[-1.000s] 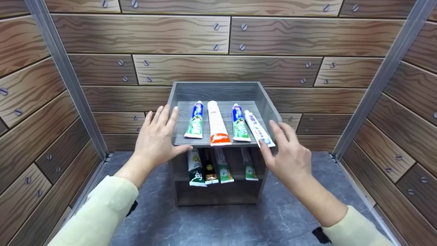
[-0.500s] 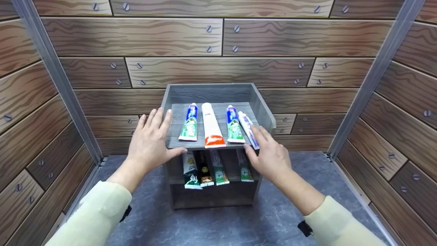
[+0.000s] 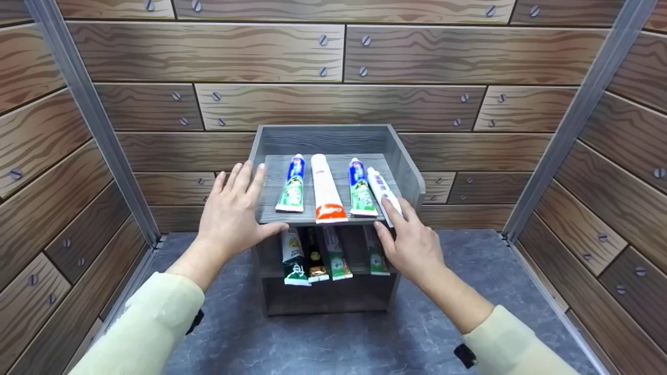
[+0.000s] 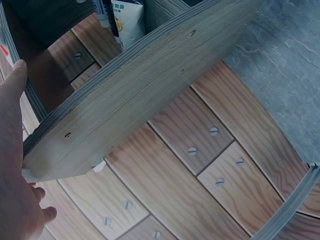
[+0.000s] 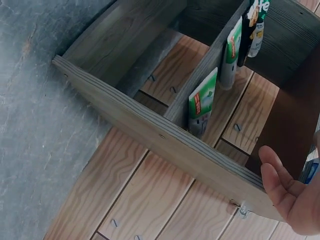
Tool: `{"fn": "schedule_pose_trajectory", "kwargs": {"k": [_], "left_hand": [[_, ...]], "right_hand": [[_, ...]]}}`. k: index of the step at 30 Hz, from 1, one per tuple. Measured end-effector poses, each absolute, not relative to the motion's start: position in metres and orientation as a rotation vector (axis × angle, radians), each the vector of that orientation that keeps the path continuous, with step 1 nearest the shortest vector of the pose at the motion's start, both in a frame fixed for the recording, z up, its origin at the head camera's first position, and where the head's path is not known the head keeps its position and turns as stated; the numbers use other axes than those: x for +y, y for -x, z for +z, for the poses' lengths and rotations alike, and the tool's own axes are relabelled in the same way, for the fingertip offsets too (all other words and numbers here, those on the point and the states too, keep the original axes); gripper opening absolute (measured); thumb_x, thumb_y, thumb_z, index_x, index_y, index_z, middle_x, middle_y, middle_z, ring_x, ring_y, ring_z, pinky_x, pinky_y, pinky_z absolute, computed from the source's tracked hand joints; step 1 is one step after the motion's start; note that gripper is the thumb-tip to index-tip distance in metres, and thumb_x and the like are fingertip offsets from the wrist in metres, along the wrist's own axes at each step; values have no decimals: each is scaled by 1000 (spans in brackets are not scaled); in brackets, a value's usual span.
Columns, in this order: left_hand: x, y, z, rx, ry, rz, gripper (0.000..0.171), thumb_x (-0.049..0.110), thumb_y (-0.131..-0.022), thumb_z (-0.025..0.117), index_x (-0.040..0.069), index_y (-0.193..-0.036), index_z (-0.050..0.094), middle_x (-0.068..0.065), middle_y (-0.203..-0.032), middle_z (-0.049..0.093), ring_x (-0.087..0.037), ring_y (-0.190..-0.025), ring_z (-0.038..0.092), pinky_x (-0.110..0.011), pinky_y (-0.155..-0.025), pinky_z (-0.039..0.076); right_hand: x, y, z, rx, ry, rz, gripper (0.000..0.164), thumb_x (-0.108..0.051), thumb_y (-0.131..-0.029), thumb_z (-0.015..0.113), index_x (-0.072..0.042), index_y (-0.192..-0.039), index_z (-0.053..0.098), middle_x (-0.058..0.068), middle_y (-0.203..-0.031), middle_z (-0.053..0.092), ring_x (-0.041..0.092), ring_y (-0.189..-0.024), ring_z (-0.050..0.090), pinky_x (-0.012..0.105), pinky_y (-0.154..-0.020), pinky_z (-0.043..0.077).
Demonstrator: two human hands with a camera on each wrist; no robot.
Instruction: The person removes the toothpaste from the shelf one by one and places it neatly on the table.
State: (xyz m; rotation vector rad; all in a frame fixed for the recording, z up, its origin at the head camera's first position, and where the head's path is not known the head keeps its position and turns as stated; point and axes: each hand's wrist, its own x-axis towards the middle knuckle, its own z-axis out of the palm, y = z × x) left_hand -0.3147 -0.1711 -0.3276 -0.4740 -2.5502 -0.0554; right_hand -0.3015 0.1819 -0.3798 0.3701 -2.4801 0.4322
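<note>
A white toothpaste tube with blue print (image 3: 379, 181) lies on the top tier of a grey wooden rack (image 3: 408, 161). My right hand (image 3: 416, 247) rests its fingers over that tube's lower end, thumb at the front edge of the board. My left hand (image 3: 229, 216) is spread along the rack's left side, with its thumb at the front edge. To the white tube's left lie a blue-and-green tube (image 3: 360, 188), a larger white tube with an orange end (image 3: 325, 182) and another blue-and-green tube (image 3: 293, 186). The right wrist view shows my right thumb (image 5: 270, 172) by the rack's side panel.
Several more toothpaste tubes lie on the tier below, among them a dark green one (image 3: 296, 263), a black-and-gold one (image 3: 315, 258) and a green-and-white one (image 3: 338, 258). Wood-patterned walls (image 3: 292, 54) surround the grey floor (image 3: 333, 344).
My right hand has moved left onto the white tube with blue print, and the tube's lower end has swung left, toward its neighbour. My left hand stays at the rack's side.
</note>
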Motion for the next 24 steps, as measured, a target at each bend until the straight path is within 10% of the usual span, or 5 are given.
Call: {"fn": "schedule_pose_trajectory", "kwargs": {"k": [5, 15, 24], "left_hand": [[-168, 317, -328, -2551, 481, -42, 125, 81, -79, 74, 5, -167, 29, -25, -169, 31, -44, -155, 32, -62, -127, 22], [-170, 316, -328, -2556, 477, -34, 125, 82, -79, 74, 5, -167, 29, -25, -169, 32, -44, -155, 32, -62, -127, 23], [-172, 315, -328, -2546, 480, -41, 125, 80, -78, 76, 6, -168, 28, -25, -169, 32, -44, -154, 33, -62, -126, 22]], "right_hand": [[186, 294, -385, -2397, -381, 451, 48, -28, -105, 67, -14, -152, 61, 20, -148, 58, 40, -63, 66, 58, -56, 55], [181, 276, -385, -2276, -382, 728, 39, -20, -104, 68, -7, -140, 70, 20, -140, 63, 40, -116, 69, 59, -88, 59], [177, 261, -372, -2273, -169, 1059, 40, -16, -96, 78, -5, -135, 74, 20, -129, 67, 35, -112, 68, 48, -88, 57]]}}
